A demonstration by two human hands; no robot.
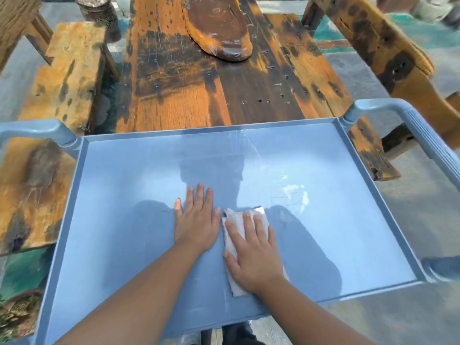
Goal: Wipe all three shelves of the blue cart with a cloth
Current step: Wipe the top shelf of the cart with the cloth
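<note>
Right hand [254,247] flat on white cloth [235,247], fingers [258,222] slightly spread, mid top shelf [119,220]; left hand [196,220] flat beside, fingers together. Bare shelf out to raised rims.

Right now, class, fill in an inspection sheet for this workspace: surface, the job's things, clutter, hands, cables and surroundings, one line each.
Surface: top shelf of the blue cart, with whitish smears towards the far right.
Job's things: white cloth lying flat on the shelf, near its middle.
Clutter: nothing seen on the shelf.
Hands: left hand rests flat on the bare shelf, fingers straight; right hand presses flat on the cloth.
Cables: nothing seen.
Surroundings: weathered wooden table beyond the cart, carrying a brown wooden piece; wooden benches on both sides; grey cart handles left and right.
</note>
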